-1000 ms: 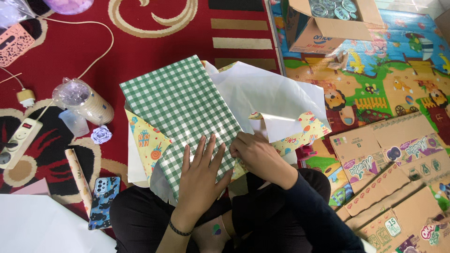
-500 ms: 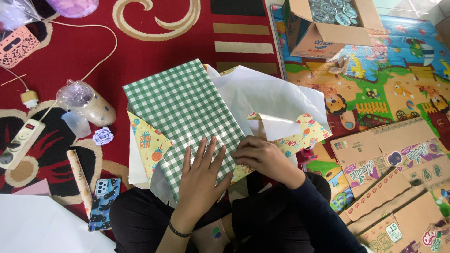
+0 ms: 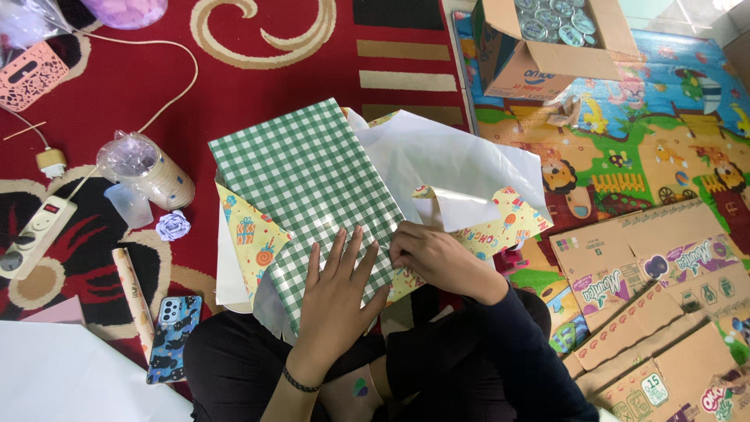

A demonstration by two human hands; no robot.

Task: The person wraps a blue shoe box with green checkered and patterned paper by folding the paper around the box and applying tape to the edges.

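One red carpet (image 3: 297, 70) (patterned) underneath

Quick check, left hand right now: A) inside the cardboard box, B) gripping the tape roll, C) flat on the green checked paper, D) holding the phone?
C: the left hand lies palm down, fingers spread, on the green checked paper, while the phone lies apart on the carpet.

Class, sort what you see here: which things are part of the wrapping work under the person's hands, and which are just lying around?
In hand:
left hand, pressed flat on the green checked wrapping paper
right hand, pinching its edge
yellow patterned paper and white sheet underneath

Lying about:
phone
power strip
tape roll in plastic
open cardboard box
flattened cartons
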